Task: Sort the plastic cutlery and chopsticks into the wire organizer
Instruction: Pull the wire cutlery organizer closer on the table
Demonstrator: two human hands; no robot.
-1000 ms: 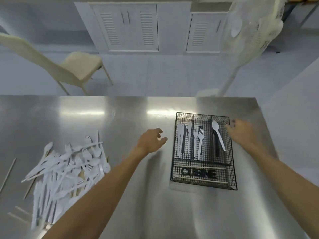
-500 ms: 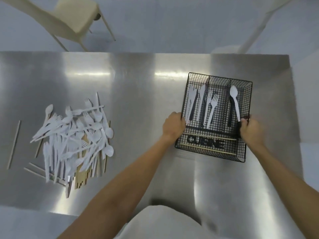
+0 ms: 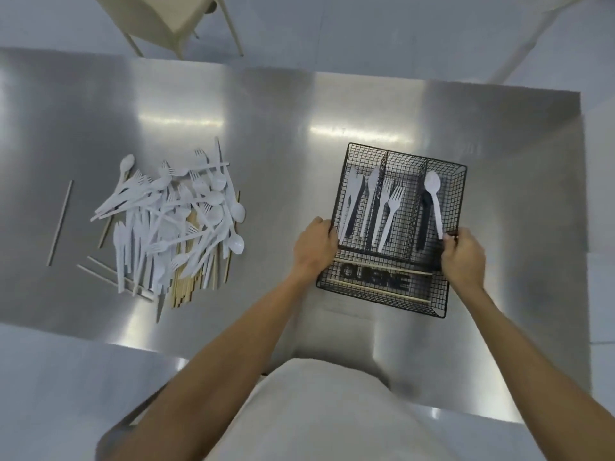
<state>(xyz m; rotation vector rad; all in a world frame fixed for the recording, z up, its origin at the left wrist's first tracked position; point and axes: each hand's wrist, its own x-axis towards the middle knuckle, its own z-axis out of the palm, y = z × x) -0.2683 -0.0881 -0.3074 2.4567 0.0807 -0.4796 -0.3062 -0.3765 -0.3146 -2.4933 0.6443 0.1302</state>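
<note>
A black wire organizer sits on the right half of the steel table. My left hand grips its left rim and my right hand grips its right rim. Inside lie white knives in the left slot, white forks in the middle slot and a white spoon in the right slot. Two chopsticks lie across the front compartment. On the left of the table lies a heap of white plastic cutlery over wooden chopsticks.
The steel table ends just right of the organizer. A single chopstick lies apart at the far left. A cream chair stands beyond the far edge. My light apron fills the bottom centre.
Both hands came from hovering beside the organizer to gripping its two side rims. The camera tilted down, so the table now fills the view.
</note>
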